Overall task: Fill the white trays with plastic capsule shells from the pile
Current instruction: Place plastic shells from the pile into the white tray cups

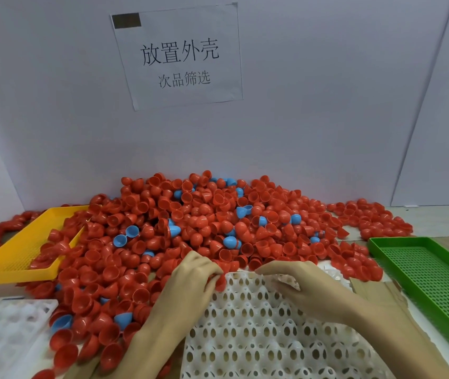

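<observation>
A large pile of red capsule shells (190, 214), with a few blue ones mixed in, covers the table against the back wall. A white perforated tray (267, 337) lies in front of me, its far edge at the foot of the pile. My left hand (190, 280) is at the tray's far left corner, its curled fingers pinching a red shell (220, 282). My right hand (299, 283) lies over the tray's far edge with its fingers bent down; what they hold is hidden. A second white tray (4, 332) sits at the lower left.
A yellow mesh tray (12, 258) stands at the left, partly buried in red shells. A green mesh tray (431, 277) lies at the right. A smaller heap of red shells (368, 217) sits at the back right. A paper sign (179, 56) hangs on the wall.
</observation>
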Tool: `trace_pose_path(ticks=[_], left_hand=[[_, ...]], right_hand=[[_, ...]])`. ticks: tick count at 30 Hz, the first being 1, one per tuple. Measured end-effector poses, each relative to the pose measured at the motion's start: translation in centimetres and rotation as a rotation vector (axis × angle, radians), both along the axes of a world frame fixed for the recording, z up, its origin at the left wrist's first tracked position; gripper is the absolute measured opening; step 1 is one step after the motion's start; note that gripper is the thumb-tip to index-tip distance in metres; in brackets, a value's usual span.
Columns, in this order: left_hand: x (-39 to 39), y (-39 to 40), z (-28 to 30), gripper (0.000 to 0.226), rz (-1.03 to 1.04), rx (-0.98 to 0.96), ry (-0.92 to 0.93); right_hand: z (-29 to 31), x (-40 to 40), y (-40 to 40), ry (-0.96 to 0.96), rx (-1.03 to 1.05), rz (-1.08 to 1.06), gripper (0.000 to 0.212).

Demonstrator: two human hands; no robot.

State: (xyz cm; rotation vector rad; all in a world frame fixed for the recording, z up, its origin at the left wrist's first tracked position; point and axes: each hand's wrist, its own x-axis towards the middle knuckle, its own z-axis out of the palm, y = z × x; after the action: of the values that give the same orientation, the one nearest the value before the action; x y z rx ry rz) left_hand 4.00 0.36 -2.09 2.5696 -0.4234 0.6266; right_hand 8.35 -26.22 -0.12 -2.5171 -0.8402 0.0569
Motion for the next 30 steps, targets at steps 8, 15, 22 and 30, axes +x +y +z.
trace_pose_path(ticks=[8,15,22,30], left_hand=[[0.2,0.3,-0.6,0.019,-0.051,0.070,-0.018],[0.1,0.6,-0.7,0.029,-0.076,0.172,-0.025],[0.1,0.7,-0.8,0.033,-0.086,0.096,0.044],[-0.5,-1.1,0.9,0.044,-0.037,-0.438,0.021]], right_hand=[[1.7,2.9,5.0,-0.095,-0.023,0.088,0.042],[0.1,4.4,7.9,-0.088,-0.029,0.035,0.027],[0.4,4.4,6.5,0.080,0.222,-0.056,0.023],[2.9,1.0,3.7,0.098,0.511,0.124,0.020]])
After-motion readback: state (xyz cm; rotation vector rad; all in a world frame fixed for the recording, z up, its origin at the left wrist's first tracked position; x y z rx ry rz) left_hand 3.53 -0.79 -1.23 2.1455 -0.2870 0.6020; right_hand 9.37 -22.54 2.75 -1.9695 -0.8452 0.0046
